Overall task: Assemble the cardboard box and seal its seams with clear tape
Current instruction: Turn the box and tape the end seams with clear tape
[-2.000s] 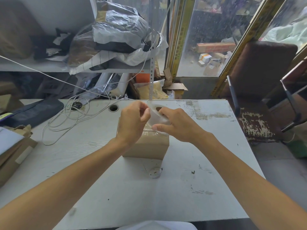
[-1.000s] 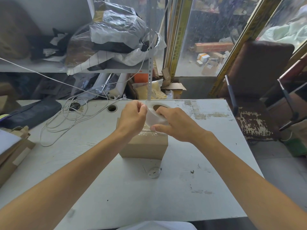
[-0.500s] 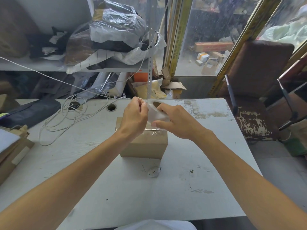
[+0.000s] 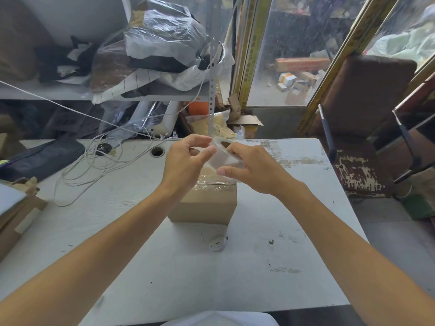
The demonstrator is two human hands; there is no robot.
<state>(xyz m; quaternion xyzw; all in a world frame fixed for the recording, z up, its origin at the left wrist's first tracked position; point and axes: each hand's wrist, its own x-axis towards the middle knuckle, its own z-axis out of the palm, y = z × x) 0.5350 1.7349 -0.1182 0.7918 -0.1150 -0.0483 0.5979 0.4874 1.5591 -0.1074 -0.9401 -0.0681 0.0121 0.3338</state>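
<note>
A small closed cardboard box (image 4: 203,205) stands in the middle of the white table (image 4: 164,267), with shiny clear tape over its top seam. Above the box, my right hand (image 4: 254,170) grips a roll of clear tape (image 4: 223,158). My left hand (image 4: 186,163) is raised beside the roll, its thumb and fingertips curled against the roll's left edge. Whether they pinch a tape end is too unclear to tell.
A small white round object (image 4: 217,243) lies in front of the box. Tangled white cable (image 4: 94,161) and a dark flat bag (image 4: 40,158) lie at the left, cardboard pieces (image 4: 16,215) at the left edge. A worn brown chair (image 4: 362,128) stands at the right.
Both hands and the tape roll have risen a little above the box, and my left hand's fingers have shifted along the roll's edge. The box has stayed put.
</note>
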